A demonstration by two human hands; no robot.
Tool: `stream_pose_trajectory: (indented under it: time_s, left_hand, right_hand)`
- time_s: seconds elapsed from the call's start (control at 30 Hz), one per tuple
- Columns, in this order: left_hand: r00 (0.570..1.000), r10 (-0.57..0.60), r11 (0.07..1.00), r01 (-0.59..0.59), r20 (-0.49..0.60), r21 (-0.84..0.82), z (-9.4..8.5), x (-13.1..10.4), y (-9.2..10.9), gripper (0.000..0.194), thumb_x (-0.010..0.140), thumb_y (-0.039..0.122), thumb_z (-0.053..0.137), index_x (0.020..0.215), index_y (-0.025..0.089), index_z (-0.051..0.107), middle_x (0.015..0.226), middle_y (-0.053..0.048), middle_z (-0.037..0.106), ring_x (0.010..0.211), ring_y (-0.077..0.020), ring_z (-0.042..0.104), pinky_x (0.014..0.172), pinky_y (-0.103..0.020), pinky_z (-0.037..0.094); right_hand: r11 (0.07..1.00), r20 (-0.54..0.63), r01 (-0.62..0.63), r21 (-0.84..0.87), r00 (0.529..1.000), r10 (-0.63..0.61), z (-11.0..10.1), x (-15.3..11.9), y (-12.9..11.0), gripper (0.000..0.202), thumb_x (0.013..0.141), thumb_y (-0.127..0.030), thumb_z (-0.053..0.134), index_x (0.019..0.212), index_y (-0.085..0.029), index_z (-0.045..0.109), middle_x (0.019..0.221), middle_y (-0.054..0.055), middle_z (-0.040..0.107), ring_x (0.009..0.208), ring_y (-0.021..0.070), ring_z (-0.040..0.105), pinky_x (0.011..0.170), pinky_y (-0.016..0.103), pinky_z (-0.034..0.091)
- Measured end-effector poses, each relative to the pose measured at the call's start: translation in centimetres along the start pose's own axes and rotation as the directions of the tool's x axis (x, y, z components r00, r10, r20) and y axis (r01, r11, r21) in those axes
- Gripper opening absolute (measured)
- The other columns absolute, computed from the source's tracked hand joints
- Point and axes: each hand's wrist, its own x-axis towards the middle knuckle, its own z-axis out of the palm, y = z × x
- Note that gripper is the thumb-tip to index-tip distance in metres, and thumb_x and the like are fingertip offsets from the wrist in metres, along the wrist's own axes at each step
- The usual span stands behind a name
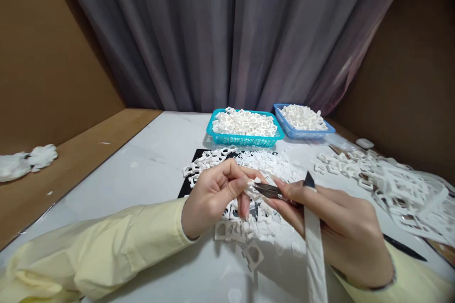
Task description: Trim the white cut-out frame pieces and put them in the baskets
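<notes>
My left hand [216, 194] pinches a small white plastic piece [253, 190] between thumb and fingers, above the pile. My right hand [334, 218] is closed around dark metal pliers [272, 191], whose narrow jaws touch the white piece. Whether the jaws are closed on it is hard to see. Also in the right hand, between the fingers, stands a long tool with a white wrapped handle [314, 255] and a dark slanted blade-like tip [309, 180]. Below both hands, many loose white plastic pieces [254, 255] lie over a black mat [185, 188], partly hidden by the hands.
Behind the pile stand a teal basket [245, 141] and a blue basket [305, 134], both heaped with white pieces. Tangled white plastic frames [412, 199] lie at the right, with a slim black object [405, 248] nearby. White scraps [28, 161] sit at the far left.
</notes>
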Motion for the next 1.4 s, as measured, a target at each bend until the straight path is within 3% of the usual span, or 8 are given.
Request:
stream_pose_trajectory:
  time_s: [0.07, 0.23, 0.47, 0.73, 0.9, 1.1, 1.4]
  left_hand:
    - [1.0, -0.008, 1.0, 0.008, -0.006, 0.015, 0.06, -0.01, 0.06, 0.019, 0.085, 0.027, 0.054, 0.072, 0.014, 0.05, 0.082, -0.009, 0.07, 0.042, -0.0088, 0.055, 0.06, -0.031, 0.047]
    - [1.0, -0.016, 0.998, 0.017, -0.006, 0.054, 0.14, -0.15, 0.16, 0.02, 0.086, 0.027, 0.054, 0.07, 0.016, 0.05, 0.048, 0.002, 0.06, 0.046, -0.0106, 0.055, 0.078, -0.035, 0.046]
    - [0.999, -0.053, 0.999, 0.053, -0.013, 0.0, 0.08, -0.07, -0.02, 0.022, 0.084, 0.029, 0.056, 0.071, 0.014, 0.048, 0.089, -0.009, 0.07, 0.042, -0.0069, 0.057, 0.058, -0.028, 0.047]
    - [0.999, -0.041, 0.999, 0.041, -0.009, 0.015, 0.09, 0.03, -0.14, 0.022, 0.085, 0.028, 0.055, 0.071, 0.014, 0.048, 0.089, -0.01, 0.07, 0.043, -0.0071, 0.057, 0.056, -0.027, 0.047]
    - [1.0, -0.027, 0.999, 0.027, -0.001, 0.03, 0.16, -0.09, -0.13, 0.02, 0.086, 0.027, 0.053, 0.071, 0.014, 0.049, 0.067, -0.003, 0.067, 0.044, -0.0083, 0.058, 0.061, -0.028, 0.047]
    - [1.0, -0.025, 0.999, 0.025, -0.006, 0.027, 0.26, 0.01, -0.16, 0.022, 0.085, 0.028, 0.055, 0.071, 0.014, 0.048, 0.095, -0.011, 0.068, 0.044, -0.0069, 0.058, 0.054, -0.025, 0.047]
    - [1.0, 0.019, 1.0, -0.019, -0.01, 0.011, 0.27, -0.13, -0.33, 0.019, 0.087, 0.024, 0.052, 0.071, 0.014, 0.048, 0.092, -0.01, 0.068, 0.044, -0.0079, 0.058, 0.052, -0.026, 0.048]
  right_hand:
    - [1.0, -0.001, 0.016, -0.012, 1.0, -0.016, 0.03, 0.01, -0.12, 0.013, 0.084, -0.022, 0.06, 0.095, -0.016, 0.061, 0.06, 0.0, 0.066, 0.047, 0.0105, 0.061, 0.043, 0.02, 0.049]
    - [0.995, 0.016, 0.063, -0.072, 0.998, -0.062, -0.07, 0.05, -0.19, 0.015, 0.085, -0.021, 0.057, 0.099, -0.016, 0.059, 0.062, 0.001, 0.066, 0.049, 0.0105, 0.06, 0.044, 0.021, 0.047]
    - [0.993, 0.032, 0.072, -0.09, 0.997, -0.069, -0.14, -0.2, -0.17, 0.013, 0.085, -0.02, 0.058, 0.097, -0.015, 0.059, 0.065, 0.002, 0.066, 0.045, 0.0083, 0.055, 0.041, 0.021, 0.043]
    - [0.992, 0.03, 0.068, -0.106, 0.997, -0.065, -0.07, -0.29, -0.19, 0.014, 0.085, -0.022, 0.058, 0.097, -0.015, 0.06, 0.062, 0.001, 0.066, 0.044, 0.0095, 0.057, 0.041, 0.022, 0.044]
    - [0.991, 0.041, 0.061, -0.116, 0.998, -0.056, -0.06, -0.38, -0.14, 0.014, 0.085, -0.022, 0.057, 0.097, -0.016, 0.06, 0.061, 0.0, 0.065, 0.044, 0.0094, 0.056, 0.042, 0.022, 0.044]
    - [0.986, 0.041, 0.071, -0.151, 0.997, -0.065, -0.14, -0.42, -0.2, 0.017, 0.086, -0.022, 0.056, 0.101, -0.015, 0.059, 0.058, -0.001, 0.061, 0.042, 0.0081, 0.049, 0.041, 0.022, 0.04]
    - [0.979, 0.008, 0.054, -0.195, 0.999, -0.053, 0.41, -0.74, -0.47, 0.018, 0.084, -0.021, 0.059, 0.098, -0.013, 0.064, 0.054, -0.001, 0.059, 0.041, 0.0085, 0.049, 0.041, 0.024, 0.039]
